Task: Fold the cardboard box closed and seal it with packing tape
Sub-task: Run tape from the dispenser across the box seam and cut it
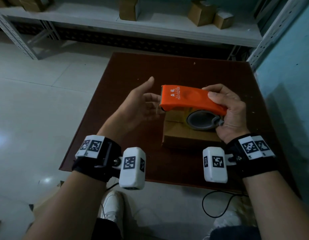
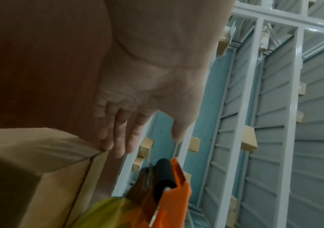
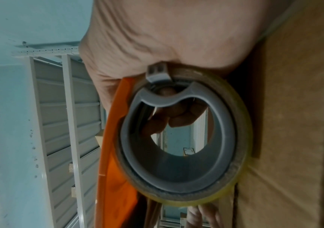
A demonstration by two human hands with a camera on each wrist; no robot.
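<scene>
Fingers (image 1: 209,88) of the right hand (image 1: 231,115) wrap over the back of the orange tape dispenser (image 1: 190,98), thumb pressed on its top shell; a firm one-hand grip, probably so the roll can be dragged under control. Tape roll (image 3: 184,138) sits just under that palm on its grey hub, some fingers visible through the hub hole. Toothed cutter end points away from these fingers toward the left hand (image 1: 141,103). Left fingers (image 2: 125,138) are straight and slightly apart, holding nothing, thumb raised; they hover right at the cutter end, likely to catch the loose tape tail or steady the box. Left fingertips are near a top corner of the cardboard box (image 1: 183,134); contact unclear. Box lies directly below the dispenser, flaps folded down, on the dark brown table (image 1: 219,75). Tape on the seam: cannot tell. Beyond the hands, metal shelving (image 1: 150,30) holds small cartons.
</scene>
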